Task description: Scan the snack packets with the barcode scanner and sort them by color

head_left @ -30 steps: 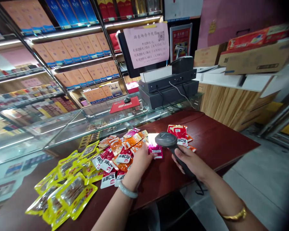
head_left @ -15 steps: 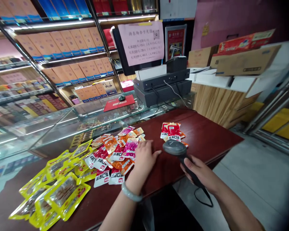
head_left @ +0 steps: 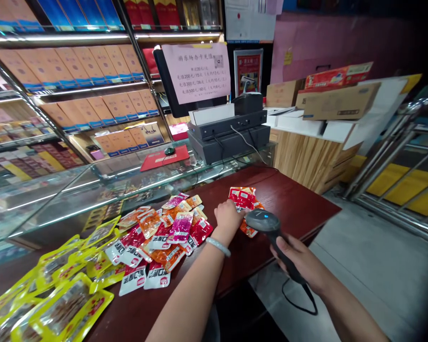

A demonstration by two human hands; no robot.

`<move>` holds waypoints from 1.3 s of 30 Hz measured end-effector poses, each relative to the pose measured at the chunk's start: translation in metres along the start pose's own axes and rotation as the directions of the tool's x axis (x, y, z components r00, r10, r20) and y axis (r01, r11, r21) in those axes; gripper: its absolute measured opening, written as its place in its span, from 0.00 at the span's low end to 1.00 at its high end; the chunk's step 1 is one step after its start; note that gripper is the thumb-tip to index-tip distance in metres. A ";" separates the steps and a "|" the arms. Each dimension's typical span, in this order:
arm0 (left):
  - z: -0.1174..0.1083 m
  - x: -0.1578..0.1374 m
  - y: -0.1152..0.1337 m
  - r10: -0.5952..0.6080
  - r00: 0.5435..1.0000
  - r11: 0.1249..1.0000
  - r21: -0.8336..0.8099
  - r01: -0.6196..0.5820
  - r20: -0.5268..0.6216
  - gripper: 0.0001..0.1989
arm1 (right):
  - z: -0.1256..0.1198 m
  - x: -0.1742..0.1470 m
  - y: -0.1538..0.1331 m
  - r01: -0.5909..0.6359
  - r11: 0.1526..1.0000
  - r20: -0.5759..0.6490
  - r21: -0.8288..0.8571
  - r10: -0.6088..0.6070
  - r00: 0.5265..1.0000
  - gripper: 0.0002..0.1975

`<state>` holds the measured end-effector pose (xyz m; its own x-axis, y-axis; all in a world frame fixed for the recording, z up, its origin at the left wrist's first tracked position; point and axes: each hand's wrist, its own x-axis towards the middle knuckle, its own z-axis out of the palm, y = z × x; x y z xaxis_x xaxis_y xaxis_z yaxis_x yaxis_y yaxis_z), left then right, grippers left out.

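Note:
My right hand [head_left: 288,256] is wrapped round the handle of a dark handheld barcode scanner [head_left: 263,221], which has a small blue light on top. My left hand [head_left: 228,217], with a pale bangle at the wrist, is closed beside a small pile of red and orange snack packets [head_left: 245,195]. Its curled fingertips are hidden, so anything in them does not show. The scanner head is just right of this hand, above the pile's near edge. Left of my hand lies a larger heap of red, orange and purple snack packets [head_left: 160,240].
Yellow snack bags [head_left: 62,308] lie at the table's left. Behind the brown table [head_left: 288,190] are a glass counter [head_left: 128,178], a cash drawer [head_left: 231,142] and a monitor with a pink notice [head_left: 196,71]. Cartons [head_left: 338,102] stand at back right, near a metal railing [head_left: 395,161].
My left hand has moved from the big heap to the small pile on the right, and its fingers have curled in. A blue light now shows on the scanner. The view has shifted slightly right.

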<state>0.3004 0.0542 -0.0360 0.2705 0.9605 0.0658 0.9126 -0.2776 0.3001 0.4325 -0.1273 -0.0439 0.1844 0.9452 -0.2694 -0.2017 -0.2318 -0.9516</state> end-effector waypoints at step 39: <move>-0.051 -0.077 -0.099 0.089 0.984 0.990 0.123 -0.070 -0.152 0.20 | 0.057 0.028 -0.021 0.061 0.996 0.291 0.058 -0.075 0.954 0.26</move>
<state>0.1736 0.0091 -0.0221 0.3007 0.9240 0.2361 0.9221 -0.3448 0.1753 0.3875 -0.0833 -0.0225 -0.0890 0.9859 -0.1420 -0.2454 -0.1599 -0.9561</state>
